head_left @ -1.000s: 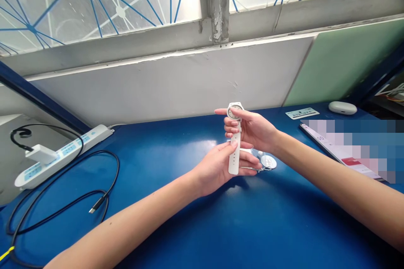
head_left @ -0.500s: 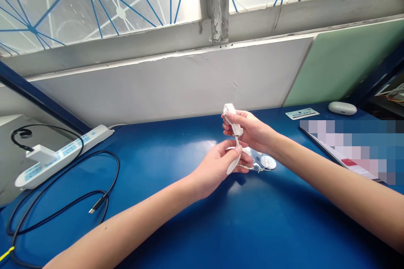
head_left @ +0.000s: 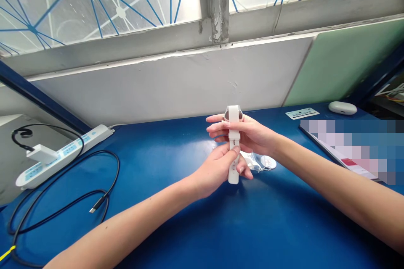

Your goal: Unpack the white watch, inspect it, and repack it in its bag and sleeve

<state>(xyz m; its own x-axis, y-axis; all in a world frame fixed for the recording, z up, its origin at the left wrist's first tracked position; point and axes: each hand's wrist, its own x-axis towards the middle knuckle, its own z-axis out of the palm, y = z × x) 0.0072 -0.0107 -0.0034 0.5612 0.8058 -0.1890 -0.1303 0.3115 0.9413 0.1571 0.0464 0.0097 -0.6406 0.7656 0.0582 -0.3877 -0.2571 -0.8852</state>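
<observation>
Both hands hold a white wristwatch [head_left: 234, 134] upright above the blue table [head_left: 195, 222]. My right hand [head_left: 246, 134] grips the upper part, at the round case, with its fingers reaching left behind the strap. My left hand [head_left: 221, 167] pinches the lower end of the strap between thumb and fingers. The strap's back faces me and the dial is turned away.
A small white round tag on a chain [head_left: 267, 162] lies on the table behind the hands. At left are a white power strip [head_left: 59, 155] and a looped black cable [head_left: 63, 206]. At right are a white earbud case [head_left: 342, 107], a label [head_left: 302, 113] and a blurred flat item [head_left: 347, 151].
The watch has been turned in my hands: its dial faced me a second ago, then it twisted sideways, and now the strap's back faces me. Both hands stayed in place.
</observation>
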